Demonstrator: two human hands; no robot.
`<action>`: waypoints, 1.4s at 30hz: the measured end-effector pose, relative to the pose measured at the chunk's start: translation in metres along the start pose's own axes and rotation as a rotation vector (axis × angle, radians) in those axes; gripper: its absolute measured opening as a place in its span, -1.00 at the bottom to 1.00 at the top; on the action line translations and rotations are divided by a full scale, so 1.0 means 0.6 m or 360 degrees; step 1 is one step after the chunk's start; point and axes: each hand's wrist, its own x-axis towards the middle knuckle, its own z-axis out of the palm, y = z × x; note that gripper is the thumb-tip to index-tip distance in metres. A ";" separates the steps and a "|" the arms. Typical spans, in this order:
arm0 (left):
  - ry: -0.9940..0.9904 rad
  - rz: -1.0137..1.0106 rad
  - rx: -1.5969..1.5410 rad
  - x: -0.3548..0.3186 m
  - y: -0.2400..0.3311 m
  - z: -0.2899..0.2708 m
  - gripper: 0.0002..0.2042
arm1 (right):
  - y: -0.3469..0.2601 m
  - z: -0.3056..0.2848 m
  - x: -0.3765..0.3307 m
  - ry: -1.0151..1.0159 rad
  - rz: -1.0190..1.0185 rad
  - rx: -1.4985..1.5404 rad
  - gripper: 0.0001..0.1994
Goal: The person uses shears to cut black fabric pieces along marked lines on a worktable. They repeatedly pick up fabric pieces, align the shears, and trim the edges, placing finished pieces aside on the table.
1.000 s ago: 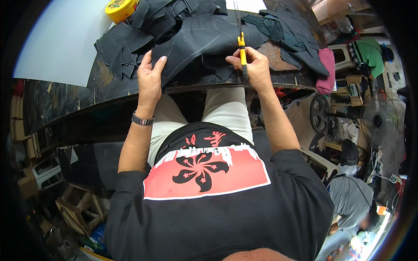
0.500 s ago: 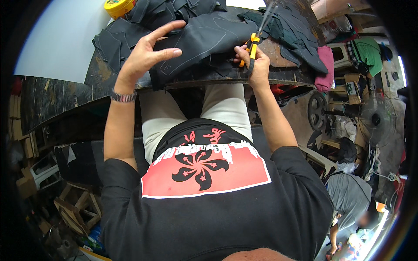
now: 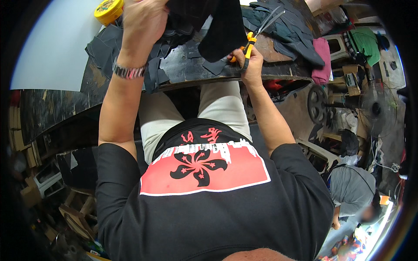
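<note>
My left hand (image 3: 146,24) is raised at the top edge, its fingers partly cut off and blurred, holding up a black leather-like sheet (image 3: 224,32). The sheet hangs from it toward the right, its rounded lower end beside the scissors. In my right hand (image 3: 252,65) is a pair of scissors (image 3: 249,45) with yellow and black handles, its blades apart and pointing away to the upper right. Cut black pieces (image 3: 104,50) lie on the table to the left, and a heap of dark pieces (image 3: 300,41) lies on the right.
Small black scraps (image 3: 214,66) lie on the worn dark tabletop (image 3: 183,61). A yellow round tub (image 3: 109,11) stands at the back left, beside a large white sheet (image 3: 52,52). Pink cloth (image 3: 321,61) hangs at the right edge. Another person (image 3: 352,187) bends over at the lower right.
My left hand has gone from spread above the marked black sheet to lifting it off the table, up and away. The right hand with the scissors has shifted slightly left and nearer.
</note>
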 end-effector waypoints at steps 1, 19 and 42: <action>-0.0180 0.0325 0.0318 -0.004 0.012 -0.013 -0.49 | 0.001 -0.001 0.000 -0.0021 -0.0008 -0.0004 -0.82; 0.0288 -0.0420 0.0789 -0.305 -0.017 -0.152 -0.58 | -0.038 0.017 0.015 -0.0380 -0.0036 -0.0797 -0.74; -0.0207 -0.0703 0.0789 -0.248 -0.006 -0.137 -0.34 | -0.024 0.018 0.012 -0.0309 -0.0019 -0.0626 -0.80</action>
